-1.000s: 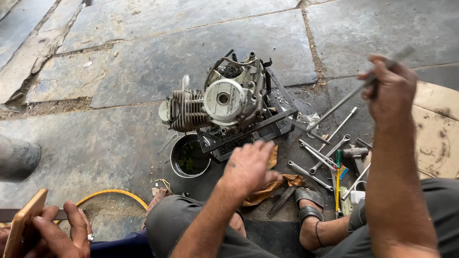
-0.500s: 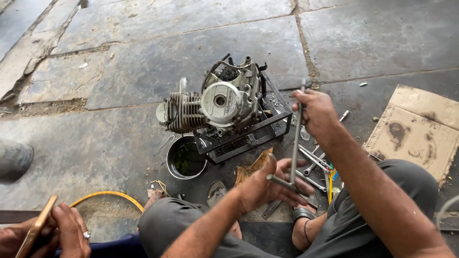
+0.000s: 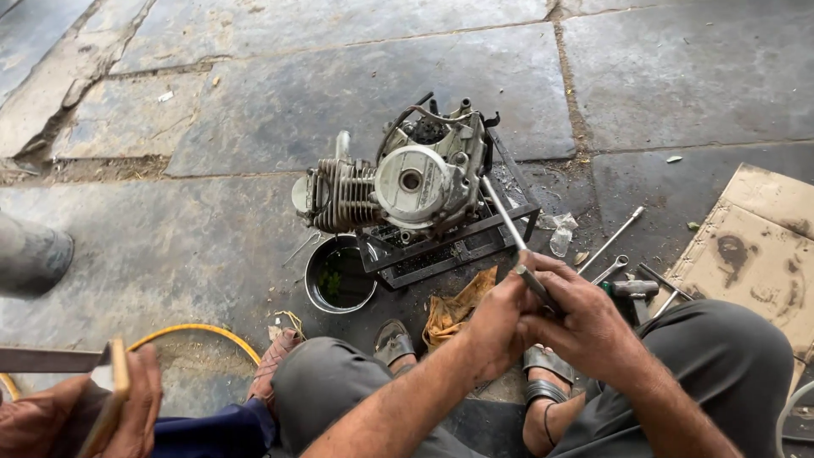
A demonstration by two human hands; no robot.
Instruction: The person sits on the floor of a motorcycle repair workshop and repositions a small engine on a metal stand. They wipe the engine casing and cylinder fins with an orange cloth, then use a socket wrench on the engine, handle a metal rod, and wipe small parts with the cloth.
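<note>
Both the left hand (image 3: pixel 496 326) and right hand (image 3: pixel 585 326) are closed around a long thin steel rod tool (image 3: pixel 509 229). It slants up-left, its tip at the grey metal engine (image 3: pixel 407 187).

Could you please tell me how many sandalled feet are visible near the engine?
3: one foot in a dark sandal beside the orange rag, one below the clasped hands, and one in a reddish sandal by the yellow hose. Others may be hidden.

both forearms are reaching in from the bottom of the frame and meeting at lower centre-right. the left hand (image 3: pixel 496 318) is curling its fingers closed, knuckles up, pressing against the right hand (image 3: pixel 585 326), which is clenching tight, with its wrist bending slightly toward the upper left.
</note>
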